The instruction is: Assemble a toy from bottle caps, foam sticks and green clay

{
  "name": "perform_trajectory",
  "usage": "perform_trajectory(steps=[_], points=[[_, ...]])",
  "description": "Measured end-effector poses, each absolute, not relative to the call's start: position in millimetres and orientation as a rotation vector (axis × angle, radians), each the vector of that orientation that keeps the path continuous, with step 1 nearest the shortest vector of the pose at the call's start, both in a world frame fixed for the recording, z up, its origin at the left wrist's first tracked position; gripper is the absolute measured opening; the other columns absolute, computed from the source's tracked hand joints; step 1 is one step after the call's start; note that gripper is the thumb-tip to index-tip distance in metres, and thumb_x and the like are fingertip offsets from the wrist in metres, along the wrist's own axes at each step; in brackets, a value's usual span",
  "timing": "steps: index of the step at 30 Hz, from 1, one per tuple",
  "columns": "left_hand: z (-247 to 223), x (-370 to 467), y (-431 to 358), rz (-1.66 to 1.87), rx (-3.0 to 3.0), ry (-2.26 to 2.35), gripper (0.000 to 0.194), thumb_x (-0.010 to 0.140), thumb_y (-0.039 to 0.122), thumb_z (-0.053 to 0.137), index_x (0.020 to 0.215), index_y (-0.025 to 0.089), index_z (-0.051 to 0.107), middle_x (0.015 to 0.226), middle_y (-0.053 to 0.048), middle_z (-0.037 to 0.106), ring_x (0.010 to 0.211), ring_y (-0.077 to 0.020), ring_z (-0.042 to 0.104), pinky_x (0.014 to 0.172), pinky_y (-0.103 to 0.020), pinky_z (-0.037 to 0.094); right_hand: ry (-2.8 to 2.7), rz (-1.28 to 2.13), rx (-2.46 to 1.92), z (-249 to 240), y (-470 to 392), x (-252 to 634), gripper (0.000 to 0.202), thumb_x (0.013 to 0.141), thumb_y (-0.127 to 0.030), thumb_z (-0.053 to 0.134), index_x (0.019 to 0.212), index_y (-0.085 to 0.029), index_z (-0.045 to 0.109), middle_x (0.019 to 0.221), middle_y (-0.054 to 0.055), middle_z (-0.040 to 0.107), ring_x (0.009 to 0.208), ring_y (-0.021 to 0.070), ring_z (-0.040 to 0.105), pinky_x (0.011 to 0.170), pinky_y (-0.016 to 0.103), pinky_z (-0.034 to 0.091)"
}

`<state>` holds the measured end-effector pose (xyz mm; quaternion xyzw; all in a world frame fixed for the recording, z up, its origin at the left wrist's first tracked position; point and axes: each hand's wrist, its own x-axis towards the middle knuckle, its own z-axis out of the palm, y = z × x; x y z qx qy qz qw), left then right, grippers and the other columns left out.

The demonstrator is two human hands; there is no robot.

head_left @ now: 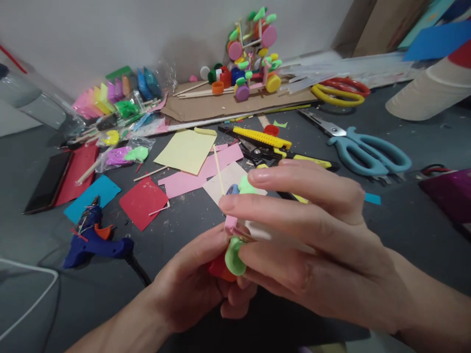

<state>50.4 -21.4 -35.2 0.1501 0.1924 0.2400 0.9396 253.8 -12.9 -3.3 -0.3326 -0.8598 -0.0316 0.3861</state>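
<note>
A small craft model [230,223] sits between my two hands, low in the middle of the view. It shows a pink strip, thin sticks, a blue bit, light green clay pieces and a red-orange part [222,268] that looks like a bottle cap. From below, my left hand [198,279] is closed around the red-orange part, thumb along the pink strip. My right hand [309,230] reaches over from the right. Its upper fingers stretch across the model, while its lower fingers press at the rounded green clay piece [234,256]. The right fingers partly hide the model.
A blue glue gun [99,240] lies left, its cord running toward my left wrist. Paper squares [144,202], yellow-black cutters [263,137] and blue-handled scissors [368,149] lie beyond my hands. A colourful cap-and-stick model [253,59] stands on cardboard [206,108] at the back.
</note>
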Motion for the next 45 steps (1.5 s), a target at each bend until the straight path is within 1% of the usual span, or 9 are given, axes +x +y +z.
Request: perform_trajectory(steps=[2,5,8,13,17,23,27,39,45], points=[[-35,51,-22,0.509,0.307,0.406,0.03,0.095,0.045,0.064,0.096,0.018,0.077,0.073,-0.001,0.062,0.058,-0.0091,0.055,0.054,-0.017,0.045,-2.201,-0.067,-0.855,-3,-13,254,0.015,0.089,-0.024,0.074,0.098,-0.036,0.071,0.127,-0.006,0.072,0.134,0.0138,0.059,0.121,0.037,0.046],[-32,53,-24,0.565,0.314,0.436,0.027,0.096,0.042,0.065,0.1,0.018,0.078,0.081,-0.002,0.065,0.068,-0.0107,0.06,0.065,-0.02,0.051,-2.175,-0.065,-0.868,-4,-13,253,0.002,0.092,-0.031,0.07,0.092,-0.033,0.071,0.127,-0.006,0.074,0.133,0.0183,0.061,0.12,0.04,0.047],[-27,56,-24,0.619,0.335,0.451,0.025,0.096,0.039,0.065,0.107,0.02,0.077,0.091,-0.003,0.066,0.075,-0.0121,0.058,0.071,-0.023,0.051,-2.142,-0.107,-0.882,-6,-13,250,0.016,0.092,-0.04,0.07,0.08,-0.029,0.069,0.126,-0.004,0.076,0.134,0.0211,0.06,0.122,0.039,0.044],[-24,58,-24,0.671,0.363,0.451,0.027,0.1,0.038,0.058,0.113,0.022,0.075,0.098,-0.004,0.065,0.082,-0.0154,0.057,0.074,-0.026,0.05,-2.109,-0.167,-0.934,-5,-15,243,0.017,0.09,-0.033,0.07,0.074,-0.028,0.066,0.122,-0.002,0.077,0.13,0.0211,0.062,0.121,0.039,0.045],[-27,57,-25,0.671,0.361,0.445,0.026,0.1,0.037,0.059,0.11,0.022,0.076,0.097,-0.004,0.065,0.082,-0.0158,0.057,0.075,-0.027,0.049,-2.068,-0.191,-0.96,-6,-17,244,0.009,0.085,-0.022,0.074,0.083,-0.029,0.069,0.121,-0.002,0.076,0.125,0.0193,0.065,0.119,0.036,0.047],[-28,58,-26,0.668,0.362,0.435,0.024,0.099,0.036,0.061,0.112,0.025,0.077,0.092,-0.002,0.067,0.082,-0.0144,0.059,0.074,-0.026,0.05,-2.046,-0.282,-0.904,-7,-21,244,0.008,0.084,-0.02,0.074,0.09,-0.024,0.073,0.124,0.003,0.073,0.116,0.0231,0.068,0.118,0.042,0.048],[-26,58,-26,0.645,0.366,0.426,0.023,0.097,0.037,0.064,0.111,0.025,0.077,0.092,-0.002,0.066,0.083,-0.0138,0.059,0.076,-0.025,0.05,-2.067,-0.323,-0.875,-5,-21,242,0.009,0.085,-0.018,0.071,0.091,-0.023,0.075,0.121,0.003,0.075,0.111,0.0184,0.07,0.117,0.035,0.048],[-23,61,-26,0.688,0.441,0.401,0.024,0.099,0.037,0.062,0.114,0.024,0.076,0.093,-0.002,0.062,0.084,-0.0137,0.055,0.08,-0.024,0.046,-2.213,-0.32,-0.889,-3,-22,253,0.02,0.088,-0.022,0.068,0.106,-0.029,0.074,0.13,-0.005,0.074,0.118,0.0164,0.067,0.12,0.034,0.048],[-22,62,-26,0.686,0.436,0.373,0.024,0.1,0.034,0.06,0.114,0.025,0.077,0.094,-0.002,0.066,0.087,-0.0141,0.058,0.08,-0.024,0.047,-2.203,-0.269,-0.825,-3,-22,254,0.025,0.085,-0.022,0.074,0.11,-0.021,0.074,0.13,0.003,0.073,0.126,0.0194,0.063,0.12,0.038,0.048]])
